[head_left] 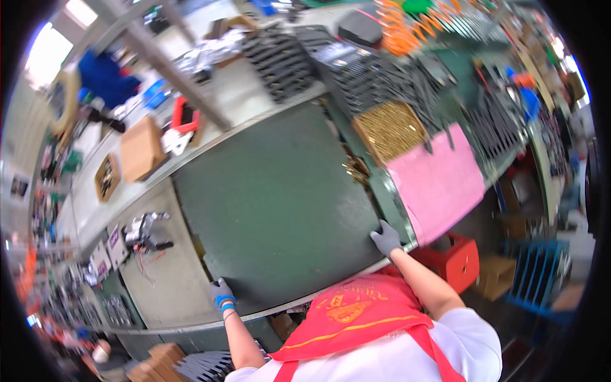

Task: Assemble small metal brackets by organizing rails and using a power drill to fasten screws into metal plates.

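Note:
A wide dark-green tabletop panel (280, 197) lies in front of me, with gaps along its left and right sides. My left hand (221, 292), in a grey glove with a blue cuff, is closed at the panel's near left corner. At the near right corner my right hand (386, 240), also gloved in grey, is closed over the edge, its thumb upward. The fingers of both hands are partly hidden. Small brass-coloured pieces (355, 169) sit in a clump in the right gap.
Right of the panel lie a box of small brass pieces (389, 132) and a pink sheet (438, 184). Stacked black trays (280, 63) stand behind. Wired metal parts (145, 232) rest on the grey table at left. A red stool (455, 261) stands low at right.

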Motion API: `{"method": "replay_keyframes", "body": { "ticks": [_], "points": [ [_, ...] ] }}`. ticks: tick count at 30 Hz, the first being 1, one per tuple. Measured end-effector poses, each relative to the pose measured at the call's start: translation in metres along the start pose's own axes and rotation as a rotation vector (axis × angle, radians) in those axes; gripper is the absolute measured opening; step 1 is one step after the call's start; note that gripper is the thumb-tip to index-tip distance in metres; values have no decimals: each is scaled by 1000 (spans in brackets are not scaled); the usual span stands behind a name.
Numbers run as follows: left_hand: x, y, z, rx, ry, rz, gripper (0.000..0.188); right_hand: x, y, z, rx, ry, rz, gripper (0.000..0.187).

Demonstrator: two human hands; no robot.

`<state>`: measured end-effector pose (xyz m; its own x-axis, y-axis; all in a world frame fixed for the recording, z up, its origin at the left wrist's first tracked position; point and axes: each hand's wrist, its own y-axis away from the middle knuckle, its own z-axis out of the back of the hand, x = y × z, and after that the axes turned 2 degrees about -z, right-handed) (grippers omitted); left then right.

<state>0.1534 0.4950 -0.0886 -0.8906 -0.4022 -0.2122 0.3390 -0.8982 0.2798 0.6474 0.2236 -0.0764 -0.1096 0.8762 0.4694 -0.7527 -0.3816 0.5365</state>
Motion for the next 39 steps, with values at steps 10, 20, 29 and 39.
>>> {"method": "replay_keyframes", "body": {
  "ticks": [10, 20, 29, 39],
  "points": [
    [-226, 143, -43, -69, 256, -703, 55, -96, 42, 125, -121, -188, 334, 22],
    [-461, 473, -164, 280, 250, -1377, 53, -411, -100, 288, 255, 165, -358, 44],
    [-545, 633, -294, 480, -340, -1901, 62, -655, -260, 345, 210, 64, -795, 55],
    [-529, 624, -312, 338, -518, -2043, 72, -752, -209, 258, 399, -91, -774, 74]
  ]
}}
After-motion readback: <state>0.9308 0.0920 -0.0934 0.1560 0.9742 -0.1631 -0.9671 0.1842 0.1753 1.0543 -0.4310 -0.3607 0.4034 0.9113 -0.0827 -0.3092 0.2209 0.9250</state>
